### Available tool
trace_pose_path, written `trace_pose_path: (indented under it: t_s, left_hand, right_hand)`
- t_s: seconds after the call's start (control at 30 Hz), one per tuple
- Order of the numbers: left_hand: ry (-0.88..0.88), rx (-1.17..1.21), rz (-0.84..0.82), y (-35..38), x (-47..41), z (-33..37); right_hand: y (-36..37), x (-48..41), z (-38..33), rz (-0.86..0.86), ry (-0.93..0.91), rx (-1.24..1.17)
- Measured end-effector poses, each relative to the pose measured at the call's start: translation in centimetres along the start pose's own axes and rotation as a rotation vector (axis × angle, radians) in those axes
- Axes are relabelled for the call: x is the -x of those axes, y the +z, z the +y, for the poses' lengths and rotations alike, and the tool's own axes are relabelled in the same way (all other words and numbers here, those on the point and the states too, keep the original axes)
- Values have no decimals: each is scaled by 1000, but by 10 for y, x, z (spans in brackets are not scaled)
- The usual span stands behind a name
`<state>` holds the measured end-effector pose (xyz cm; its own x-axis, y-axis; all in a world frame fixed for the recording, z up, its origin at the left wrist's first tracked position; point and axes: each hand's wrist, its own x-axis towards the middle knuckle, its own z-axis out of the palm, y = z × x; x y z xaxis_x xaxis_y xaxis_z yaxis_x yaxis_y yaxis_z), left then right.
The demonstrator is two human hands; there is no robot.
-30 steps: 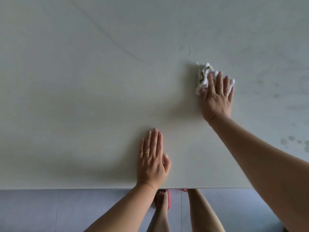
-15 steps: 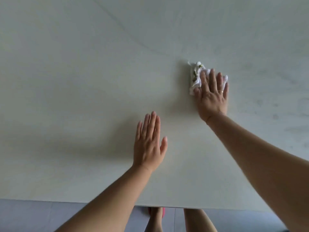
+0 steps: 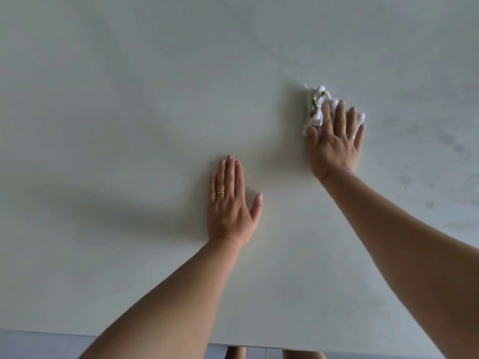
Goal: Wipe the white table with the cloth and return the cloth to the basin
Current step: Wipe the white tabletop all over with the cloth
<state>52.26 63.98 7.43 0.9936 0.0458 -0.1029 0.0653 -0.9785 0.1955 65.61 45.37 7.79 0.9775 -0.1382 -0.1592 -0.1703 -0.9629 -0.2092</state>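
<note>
The white table (image 3: 116, 112) fills nearly the whole view. A crumpled white cloth (image 3: 315, 107) with small green and yellow print lies on it at the right of centre. My right hand (image 3: 335, 143) presses flat on the cloth, fingers spread over it, and only the cloth's left and far edges show. My left hand (image 3: 230, 203) lies flat on the bare tabletop nearer to me, fingers together, a gold ring on one finger, holding nothing. No basin is in view.
Faint damp spots and smears (image 3: 430, 203) mark the tabletop at the right. The table's near edge (image 3: 77, 332) runs along the bottom, with grey floor and my legs (image 3: 303, 354) below it.
My right hand has kept the cloth pressed down and slid it farther out across the table. My left hand lifted off near the edge and set down flat farther in.
</note>
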Motion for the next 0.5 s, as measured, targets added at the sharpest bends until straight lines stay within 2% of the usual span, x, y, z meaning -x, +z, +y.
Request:
trace_pose_path:
  t_s: [0.07,0.1,0.2,0.27,0.3,0.37,0.43,0.5]
  left_hand:
    - [-3,4,1,0,0,0]
    - [-5,6,-3,-1,0,-1]
    - [-1,5,-16,-3,-1,0]
    - [-3,0,-14,-2,-1,-1]
    - [-5,0,-13,-2,0,-1]
    - [-4,-7,-8,-1,0,-1]
    - [-4,-13,-6,-1,0,-1]
    - [-6,-10,-2,0,-1,0]
  right_hand:
    - [6,7,-31,20,144,-62]
    - [12,17,-51,15,99,-94]
    - [26,57,-95,-102,-347,-43]
    - [21,49,-81,-140,-587,29]
    - [16,35,-66,-123,-642,51]
    - [7,3,-33,-65,-571,76]
    - [-2,-26,-7,-31,-299,44]
    - [-1,-36,-16,21,5,-22]
